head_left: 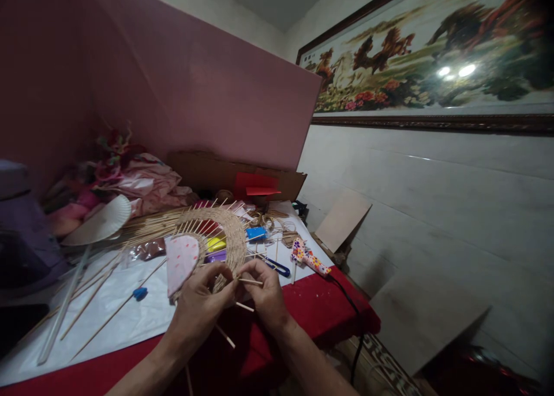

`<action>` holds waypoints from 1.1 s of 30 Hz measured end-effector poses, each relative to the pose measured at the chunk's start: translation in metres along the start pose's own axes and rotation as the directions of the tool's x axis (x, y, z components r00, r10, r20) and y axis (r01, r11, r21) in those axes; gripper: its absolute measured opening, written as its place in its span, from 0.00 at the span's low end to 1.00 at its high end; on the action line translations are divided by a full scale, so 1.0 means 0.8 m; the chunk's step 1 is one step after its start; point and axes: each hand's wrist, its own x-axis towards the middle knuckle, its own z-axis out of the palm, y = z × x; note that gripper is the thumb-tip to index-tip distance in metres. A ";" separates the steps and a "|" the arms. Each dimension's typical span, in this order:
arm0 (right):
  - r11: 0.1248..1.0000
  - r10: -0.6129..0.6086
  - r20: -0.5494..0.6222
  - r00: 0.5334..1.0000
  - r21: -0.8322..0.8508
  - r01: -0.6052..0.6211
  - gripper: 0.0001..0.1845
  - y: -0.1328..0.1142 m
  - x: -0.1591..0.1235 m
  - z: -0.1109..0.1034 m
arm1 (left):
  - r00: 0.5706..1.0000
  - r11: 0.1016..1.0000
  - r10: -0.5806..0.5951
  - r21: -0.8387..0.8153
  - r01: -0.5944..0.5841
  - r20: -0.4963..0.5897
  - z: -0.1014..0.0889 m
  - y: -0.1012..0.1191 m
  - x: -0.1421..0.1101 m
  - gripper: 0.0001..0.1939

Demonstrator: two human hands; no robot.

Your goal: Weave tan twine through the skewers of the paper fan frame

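Observation:
A fan-shaped piece of woven straw-coloured cord point(236, 234) stands tilted over the table, with thin wooden sticks radiating out past its edge. At its inner left sits a half-round of pale fabric with pink dots point(182, 258), bordered by another cord band. My left hand point(203, 295) is closed on the lower end of the woven band, thumb and fingers pinched. Right beside it, my right hand point(264, 292) pinches the same end, near a stick tip point(251, 281) that pokes out between its fingers. The exact cord strand between the fingertips is hidden.
On the white sheet point(108, 321) lie loose sticks, a clear rod point(64, 306), and a stick with a blue lump point(139, 293). A flower-patterned glue gun point(309, 257), its black cable, and a blue-handled cutter point(277, 266) are at right. Yellow, purple and blue packets point(257, 233) sit behind.

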 end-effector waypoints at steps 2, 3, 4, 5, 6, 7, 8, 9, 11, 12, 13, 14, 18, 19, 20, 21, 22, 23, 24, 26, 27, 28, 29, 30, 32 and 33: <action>1.000 0.015 0.002 1.000 0.005 -0.015 0.11 -0.001 0.000 0.000 | 1.000 0.999 -0.013 -0.041 0.012 -0.007 -0.001 0.002 0.000 0.09; 1.000 0.021 0.003 1.000 0.008 -0.021 0.12 -0.001 0.000 0.000 | 1.000 0.998 -0.020 -0.061 0.019 -0.008 -0.001 0.002 0.000 0.09; 1.000 0.026 0.008 1.000 0.012 -0.026 0.12 -0.001 0.001 0.001 | 1.000 0.996 -0.028 -0.079 0.028 -0.007 -0.001 0.002 0.000 0.09; 0.999 0.028 0.016 0.999 0.021 -0.029 0.13 -0.002 0.001 0.001 | 0.999 0.995 -0.039 -0.095 0.038 -0.003 -0.001 0.002 0.000 0.08; 0.999 0.026 0.024 0.999 0.031 -0.027 0.13 -0.002 0.001 0.001 | 0.999 0.993 -0.049 -0.108 0.049 0.001 -0.001 0.001 -0.001 0.08; 0.999 0.020 0.029 0.999 0.044 -0.022 0.13 -0.002 0.001 0.001 | 0.998 0.991 -0.059 -0.117 0.060 0.004 -0.002 -0.001 -0.001 0.08; 0.998 0.013 0.026 1.000 0.058 -0.015 0.13 -0.002 0.001 0.001 | 0.998 0.990 -0.070 -0.125 0.070 0.005 -0.002 -0.002 -0.002 0.09; 0.998 0.004 0.019 1.000 0.069 -0.005 0.12 -0.002 0.001 0.000 | 0.997 0.988 -0.081 -0.132 0.081 0.005 -0.002 -0.004 -0.002 0.09; 0.997 -0.023 -0.010 1.000 0.068 0.024 0.11 -0.002 0.001 -0.001 | 0.995 0.984 -0.100 -0.148 0.100 0.007 -0.003 -0.007 -0.002 0.10; 0.998 -0.036 -0.020 0.999 0.053 0.037 0.10 -0.002 0.001 -0.002 | 0.994 0.981 -0.105 -0.160 0.106 0.012 -0.004 -0.008 -0.002 0.11; 0.998 -0.048 -0.023 0.999 0.034 0.048 0.10 -0.002 0.001 -0.003 | 0.994 0.979 -0.109 -0.172 0.112 0.022 -0.005 -0.008 -0.001 0.11; 0.998 -0.059 -0.022 0.998 0.014 0.059 0.10 -0.002 0.000 -0.004 | 0.993 0.976 -0.112 -0.182 0.116 0.036 -0.006 -0.008 -0.001 0.11; 0.997 -0.073 0.001 0.997 -0.030 0.073 0.07 0.000 -0.002 -0.006 | 0.988 0.971 -0.137 -0.190 0.148 0.066 -0.008 -0.003 -0.001 0.13; 0.996 -0.075 0.005 0.997 -0.040 0.075 0.07 0.000 -0.003 -0.006 | 0.987 0.969 -0.144 -0.191 0.155 0.068 -0.009 -0.002 -0.001 0.13; 0.996 -0.078 0.011 0.997 -0.049 0.079 0.06 0.001 -0.003 -0.006 | 0.987 0.968 -0.147 -0.196 0.158 0.069 -0.009 -0.001 -0.001 0.13; 0.995 -0.084 0.019 0.996 -0.058 0.085 0.06 0.001 -0.004 -0.006 | 0.987 0.966 -0.146 -0.205 0.158 0.072 -0.010 0.000 -0.002 0.12; 0.994 -0.090 0.027 0.996 -0.065 0.092 0.05 0.001 -0.005 -0.006 | 0.987 0.964 -0.141 -0.215 0.154 0.078 -0.010 0.000 -0.002 0.12; 0.993 -0.097 0.034 0.995 -0.068 0.099 0.05 0.000 -0.005 -0.005 | 0.988 0.963 -0.133 -0.225 0.147 0.078 -0.010 0.000 -0.003 0.12; 0.992 -0.102 0.038 0.994 -0.067 0.105 0.05 -0.001 -0.006 -0.005 | 0.989 0.962 -0.123 -0.235 0.138 0.077 -0.010 0.000 -0.003 0.12; 0.993 -0.102 0.030 0.994 -0.056 0.103 0.05 -0.002 -0.007 -0.004 | 0.992 0.961 -0.105 -0.248 0.120 0.072 -0.010 -0.002 -0.003 0.11; 0.994 -0.099 0.016 0.995 -0.046 0.100 0.06 -0.003 -0.007 -0.003 | 0.993 0.962 -0.097 -0.248 0.111 0.068 -0.010 -0.003 -0.003 0.10; 0.995 -0.096 0.006 0.995 -0.037 0.096 0.07 -0.004 -0.008 -0.003 | 0.994 0.964 -0.090 -0.246 0.104 0.065 -0.010 -0.004 -0.003 0.10; 0.995 -0.093 0.002 0.996 -0.035 0.093 0.07 -0.004 -0.008 -0.003 | 0.994 0.966 -0.086 -0.240 0.099 0.063 -0.010 -0.006 -0.003 0.09; 0.995 -0.092 0.008 0.996 -0.039 0.092 0.07 -0.004 -0.008 -0.003 | 0.994 0.967 -0.083 -0.234 0.096 0.064 -0.010 -0.007 -0.003 0.09; 0.994 -0.091 0.035 0.995 -0.059 0.093 0.06 -0.003 -0.009 -0.003 | 0.994 0.968 -0.081 -0.231 0.095 0.069 -0.010 -0.009 -0.003 0.10; 0.993 -0.091 0.047 0.995 -0.069 0.094 0.05 -0.003 -0.010 -0.003 | 0.994 0.967 -0.082 -0.235 0.097 0.072 -0.010 -0.010 -0.003 0.10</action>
